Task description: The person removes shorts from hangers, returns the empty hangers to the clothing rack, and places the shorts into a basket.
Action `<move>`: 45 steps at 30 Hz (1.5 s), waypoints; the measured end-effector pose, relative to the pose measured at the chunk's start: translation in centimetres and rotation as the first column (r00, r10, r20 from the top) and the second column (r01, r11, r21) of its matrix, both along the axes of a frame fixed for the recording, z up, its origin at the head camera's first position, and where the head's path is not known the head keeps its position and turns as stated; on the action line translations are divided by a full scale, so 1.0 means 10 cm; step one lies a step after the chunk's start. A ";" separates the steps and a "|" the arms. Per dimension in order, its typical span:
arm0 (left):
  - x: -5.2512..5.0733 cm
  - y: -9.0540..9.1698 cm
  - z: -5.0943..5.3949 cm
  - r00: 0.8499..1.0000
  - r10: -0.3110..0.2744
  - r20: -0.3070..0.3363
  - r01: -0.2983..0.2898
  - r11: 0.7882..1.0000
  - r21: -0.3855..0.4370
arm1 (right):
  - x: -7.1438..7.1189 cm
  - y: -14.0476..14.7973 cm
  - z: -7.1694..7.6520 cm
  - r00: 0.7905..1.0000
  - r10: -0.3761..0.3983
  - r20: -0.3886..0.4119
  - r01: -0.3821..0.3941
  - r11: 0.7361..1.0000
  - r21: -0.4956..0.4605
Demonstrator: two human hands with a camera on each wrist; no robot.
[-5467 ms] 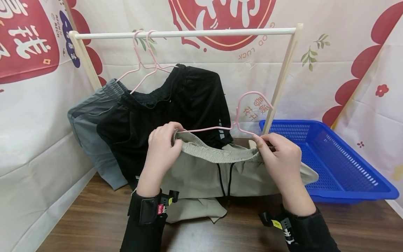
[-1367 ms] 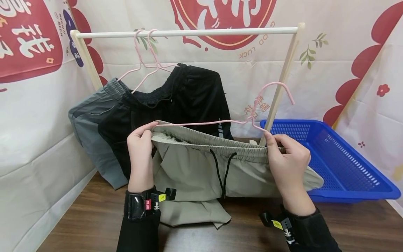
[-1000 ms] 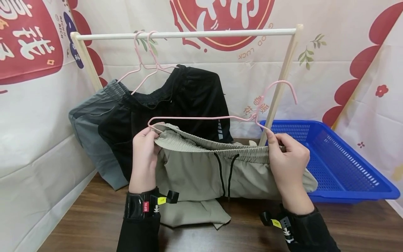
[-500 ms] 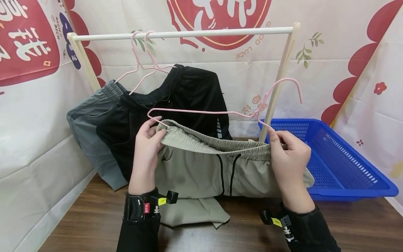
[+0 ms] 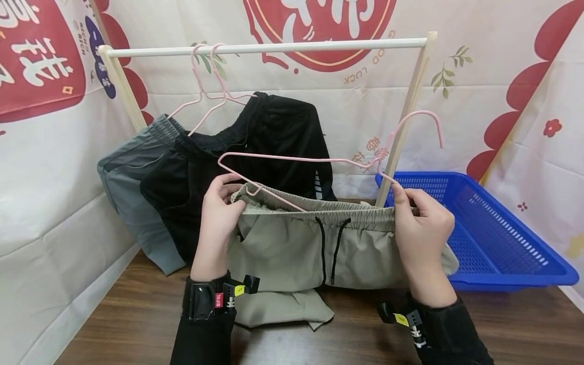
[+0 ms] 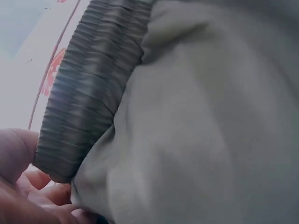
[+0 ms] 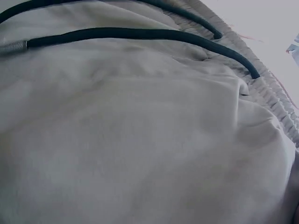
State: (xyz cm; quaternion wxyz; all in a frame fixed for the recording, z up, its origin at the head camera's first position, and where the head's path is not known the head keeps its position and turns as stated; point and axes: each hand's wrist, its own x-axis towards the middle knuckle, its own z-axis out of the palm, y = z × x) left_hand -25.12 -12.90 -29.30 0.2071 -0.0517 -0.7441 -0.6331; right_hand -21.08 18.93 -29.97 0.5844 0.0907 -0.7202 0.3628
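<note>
A pair of grey-green shorts (image 5: 283, 248) with black drawstrings is spread between my hands, waistband up. My left hand (image 5: 214, 223) pinches the left end of the waistband; the left wrist view shows the thumb (image 6: 21, 147) and fingers on either side of the elastic (image 6: 79, 98). My right hand (image 5: 422, 228) grips the right end together with the arm of a pink hanger (image 5: 301, 159). The hanger's left end stands above the waistband, its lower bar slanting down into the opening. Cloth and drawstrings (image 7: 140, 33) fill the right wrist view, hiding most of that hand.
Behind the shorts stands a rack with a white rail (image 5: 274, 48). Black shorts (image 5: 287, 137) and grey shorts (image 5: 132, 167) hang from it on pink hangers (image 5: 197, 76). A blue basket (image 5: 502, 238) sits at right on the wooden table (image 5: 123, 314).
The hanger's left end has come up out of the waistband and its hook has risen rightward. My left hand has shifted right along with the waistband's left end. My right hand keeps its grip.
</note>
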 end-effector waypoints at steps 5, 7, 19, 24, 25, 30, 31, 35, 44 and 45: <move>-0.01 -0.01 -0.04 1.000 0.003 -0.002 -0.003 1.000 -0.012 | 0.02 -0.03 0.01 0.998 0.047 0.052 -0.045 0.998 -0.035; -0.02 -0.02 -0.05 1.000 -0.001 0.006 0.001 1.000 -0.015 | 0.01 -0.04 0.01 0.995 0.065 0.077 -0.062 0.997 -0.045; -0.12 -0.14 -0.11 0.993 -0.077 0.088 0.087 0.990 -0.113 | -0.08 0.00 0.04 0.962 0.144 0.234 -0.130 0.989 -0.076; -0.13 -0.17 -0.14 0.984 -0.117 0.131 0.142 0.969 -0.203 | -0.12 -0.01 0.09 0.934 0.167 0.317 -0.146 0.985 -0.089; -0.14 -0.17 -0.15 0.985 -0.111 0.135 0.139 0.966 -0.219 | -0.13 -0.01 0.09 0.924 0.175 0.340 -0.155 0.984 -0.085; -0.15 -0.18 -0.17 0.987 -0.072 0.145 0.111 0.952 -0.285 | -0.15 -0.04 0.15 0.876 0.211 0.433 -0.217 0.975 -0.037; -0.15 -0.18 -0.17 0.987 -0.063 0.149 0.106 0.949 -0.296 | -0.15 -0.05 0.16 0.868 0.224 0.443 -0.233 0.972 -0.035; -0.15 -0.20 -0.15 0.986 -0.032 0.161 0.081 0.949 -0.304 | -0.18 -0.07 0.19 0.838 0.256 0.482 -0.276 0.961 -0.031; -0.07 -0.28 -0.05 0.988 0.016 0.152 0.013 0.981 -0.193 | -0.21 -0.10 0.16 0.816 0.279 0.506 -0.323 0.947 -0.001; -0.06 -0.29 -0.03 0.989 0.021 0.145 0.004 0.986 -0.170 | -0.21 -0.10 0.15 0.815 0.283 0.506 -0.325 0.946 -0.006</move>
